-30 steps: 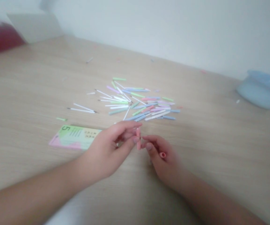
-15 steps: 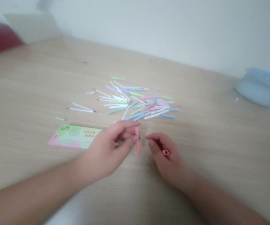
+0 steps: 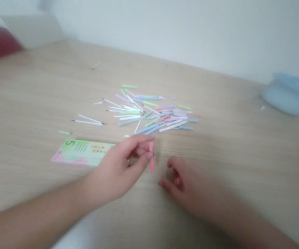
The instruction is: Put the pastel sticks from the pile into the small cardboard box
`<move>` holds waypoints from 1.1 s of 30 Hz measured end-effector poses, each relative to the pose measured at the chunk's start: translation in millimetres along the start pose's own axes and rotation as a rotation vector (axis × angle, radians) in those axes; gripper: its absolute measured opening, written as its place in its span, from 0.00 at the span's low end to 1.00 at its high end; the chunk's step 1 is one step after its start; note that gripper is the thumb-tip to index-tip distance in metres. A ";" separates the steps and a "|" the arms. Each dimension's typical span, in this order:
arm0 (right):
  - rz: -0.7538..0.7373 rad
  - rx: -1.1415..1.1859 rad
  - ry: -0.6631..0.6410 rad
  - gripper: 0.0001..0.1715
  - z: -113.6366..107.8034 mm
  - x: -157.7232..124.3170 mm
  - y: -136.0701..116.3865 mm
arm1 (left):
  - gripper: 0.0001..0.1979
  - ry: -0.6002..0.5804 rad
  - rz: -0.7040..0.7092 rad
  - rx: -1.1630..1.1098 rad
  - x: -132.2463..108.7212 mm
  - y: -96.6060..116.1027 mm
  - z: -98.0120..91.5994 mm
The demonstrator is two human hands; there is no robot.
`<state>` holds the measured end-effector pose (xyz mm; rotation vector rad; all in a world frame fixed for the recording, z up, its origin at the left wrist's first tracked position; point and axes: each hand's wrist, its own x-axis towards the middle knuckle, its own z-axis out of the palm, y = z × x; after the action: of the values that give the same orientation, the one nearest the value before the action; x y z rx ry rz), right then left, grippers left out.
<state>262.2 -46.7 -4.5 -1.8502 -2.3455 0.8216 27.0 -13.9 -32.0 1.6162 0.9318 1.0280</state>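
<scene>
My left hand (image 3: 123, 162) pinches a short pink pen piece (image 3: 152, 164) between thumb and fingers, its lower end sticking out below the thumb. To its right is my right hand (image 3: 188, 180), thumb and index finger parted at the tips. A second pink pen piece (image 3: 177, 181), a tube with its round end showing, sits in that palm, held by the other fingers; most of it is hidden. Beyond both hands lies a loose pile of pastel pen pieces (image 3: 149, 128) in blue, green, pink, purple and white, mixed with thin white refills (image 3: 114, 102) with dark tips.
A printed pastel booklet or box (image 3: 79, 152) marked 5 lies partly behind my left hand. Two refills (image 3: 88, 121) lie apart at left, near a small green piece (image 3: 65, 132). A pale blue pouch (image 3: 289, 95) rests by the wall, and a dark red object (image 3: 0, 43) stands far left.
My right hand has drawn down slightly, and its thumb and index finger have spread apart, the pink tube still in its palm. The left hand keeps its pinch almost in place.
</scene>
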 end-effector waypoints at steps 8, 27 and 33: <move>-0.063 -0.098 0.001 0.07 10.6 1.6 -3.6 | 0.15 -0.031 -0.012 0.045 -0.5 3.6 0.4; -0.004 0.016 -0.006 0.11 18.9 3.3 -6.4 | 0.12 -0.293 -0.134 0.625 -5.4 11.9 5.9; 0.031 0.596 0.036 0.05 23.3 -1.5 -12.0 | 0.10 -0.455 -0.055 0.586 -9.7 12.0 9.1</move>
<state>243.8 -58.6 -19.0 -1.6184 -1.7720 1.2968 33.3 -28.6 -23.9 2.1693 1.0009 0.3178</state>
